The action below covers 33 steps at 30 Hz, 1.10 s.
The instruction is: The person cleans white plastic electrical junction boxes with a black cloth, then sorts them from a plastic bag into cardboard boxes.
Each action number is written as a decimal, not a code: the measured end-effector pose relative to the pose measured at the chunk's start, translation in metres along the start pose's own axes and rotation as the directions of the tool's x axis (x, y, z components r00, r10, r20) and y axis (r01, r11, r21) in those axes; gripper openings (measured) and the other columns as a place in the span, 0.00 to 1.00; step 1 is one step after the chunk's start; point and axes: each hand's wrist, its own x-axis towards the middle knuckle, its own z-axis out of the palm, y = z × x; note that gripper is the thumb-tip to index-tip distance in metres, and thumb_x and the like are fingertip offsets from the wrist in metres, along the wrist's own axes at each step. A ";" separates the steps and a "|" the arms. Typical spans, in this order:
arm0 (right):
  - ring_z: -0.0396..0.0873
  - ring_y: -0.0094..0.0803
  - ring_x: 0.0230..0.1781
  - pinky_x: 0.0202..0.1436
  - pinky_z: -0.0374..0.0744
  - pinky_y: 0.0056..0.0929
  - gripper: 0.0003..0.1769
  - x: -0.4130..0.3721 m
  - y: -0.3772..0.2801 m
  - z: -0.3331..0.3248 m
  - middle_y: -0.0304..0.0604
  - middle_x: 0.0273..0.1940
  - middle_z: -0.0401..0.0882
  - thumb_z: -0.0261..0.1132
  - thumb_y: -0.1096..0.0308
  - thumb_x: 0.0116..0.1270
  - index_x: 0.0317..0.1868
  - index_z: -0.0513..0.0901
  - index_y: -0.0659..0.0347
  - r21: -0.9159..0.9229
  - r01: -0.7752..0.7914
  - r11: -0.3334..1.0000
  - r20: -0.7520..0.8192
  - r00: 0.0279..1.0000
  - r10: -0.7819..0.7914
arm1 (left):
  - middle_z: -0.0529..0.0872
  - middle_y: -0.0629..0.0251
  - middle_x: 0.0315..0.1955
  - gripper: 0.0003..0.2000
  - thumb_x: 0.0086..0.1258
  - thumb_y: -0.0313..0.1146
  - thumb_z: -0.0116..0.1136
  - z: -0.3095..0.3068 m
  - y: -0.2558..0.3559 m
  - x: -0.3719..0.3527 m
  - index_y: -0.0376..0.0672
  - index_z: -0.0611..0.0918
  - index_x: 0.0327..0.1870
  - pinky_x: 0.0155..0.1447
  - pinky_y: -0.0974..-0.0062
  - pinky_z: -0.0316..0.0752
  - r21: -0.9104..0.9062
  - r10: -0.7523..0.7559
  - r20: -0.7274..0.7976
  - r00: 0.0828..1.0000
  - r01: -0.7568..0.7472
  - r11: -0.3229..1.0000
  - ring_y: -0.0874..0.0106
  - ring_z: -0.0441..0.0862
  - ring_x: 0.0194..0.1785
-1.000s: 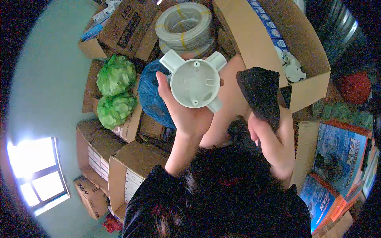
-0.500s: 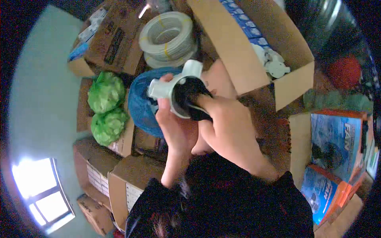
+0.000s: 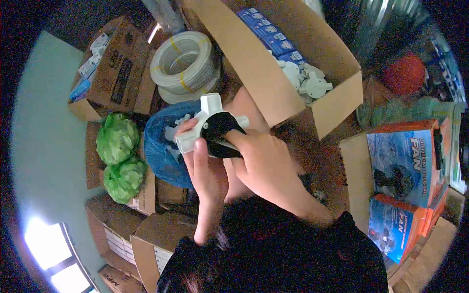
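A white round plastic junction box [image 3: 211, 103] with short pipe spouts is held up in front of my body. My left hand [image 3: 202, 173] grips it from the left, thumb over one spout and fingers behind. Inside its round opening is a black cloth [image 3: 222, 124]. My right hand [image 3: 266, 161] presses the cloth into the box, its fingertips partly hidden in the fabric. Just behind my left hand is a blue mesh bag [image 3: 157, 163] with several white fittings inside. More white junction boxes [image 3: 315, 88] lie in a large open carton [image 3: 249, 73].
A coil of white tubing [image 3: 159, 73] stands at the back. Two green bags [image 3: 117, 139] rest on cartons at the left, above another open carton [image 3: 168, 212]. Fan boxes [image 3: 403, 166] stand at the right, and a red round object [image 3: 404, 73] is farther back.
The head view has shifted, so the surroundings appear further left and lower. The junction box has turned in my hands, and more black cloth shows across its opening.
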 end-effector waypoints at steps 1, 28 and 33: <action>0.76 0.48 0.28 0.30 0.75 0.43 0.13 0.000 0.000 -0.001 0.51 0.26 0.75 0.61 0.69 0.48 0.37 0.74 0.60 0.007 -0.027 1.000 0.012 1.000 0.027 | 0.71 0.62 0.46 0.19 0.64 0.35 0.50 0.004 0.001 -0.001 0.43 0.63 0.54 0.56 0.74 0.63 0.010 0.000 -0.001 1.000 0.000 1.000 0.72 0.71 0.49; 0.75 0.53 0.29 0.33 0.73 0.44 0.12 -0.010 0.007 -0.022 0.57 0.27 0.76 0.57 0.70 0.51 0.36 0.73 0.65 0.397 0.021 0.918 0.153 0.984 -0.088 | 0.64 0.45 0.56 0.28 0.54 0.46 0.48 0.000 0.001 0.000 0.39 0.64 0.54 0.62 0.58 0.58 0.124 0.278 0.021 0.960 -0.279 0.952 0.55 0.64 0.59; 0.69 0.21 0.24 0.28 0.70 0.23 0.10 -0.021 0.028 -0.032 0.38 0.22 0.74 0.54 0.66 0.61 0.36 0.75 0.66 0.665 -0.296 0.685 0.188 0.955 0.231 | 0.66 0.56 0.58 0.30 0.54 0.45 0.40 -0.006 0.018 0.012 0.44 0.62 0.61 0.67 0.49 0.47 -0.552 -0.263 -0.003 0.965 0.218 0.805 0.53 0.58 0.64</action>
